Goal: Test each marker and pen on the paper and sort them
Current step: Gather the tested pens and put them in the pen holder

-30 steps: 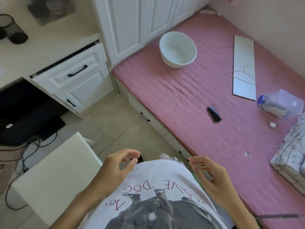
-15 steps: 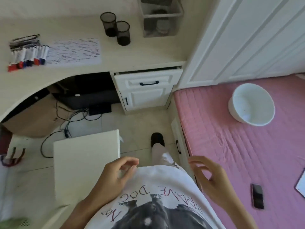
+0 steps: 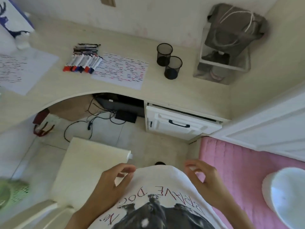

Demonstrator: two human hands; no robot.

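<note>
Now your left hand [image 3: 109, 182] and right hand [image 3: 204, 180] hang loosely curled, holding nothing; markers [image 3: 82, 62] lie beside the paper [image 3: 122, 70].

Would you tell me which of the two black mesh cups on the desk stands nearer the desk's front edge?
The right-hand mesh cup, closer to the white rack. The other mesh cup touches it but sits further back, toward the wall.

head camera looks steeply down from above, facing the desk [image 3: 165, 90].
</note>
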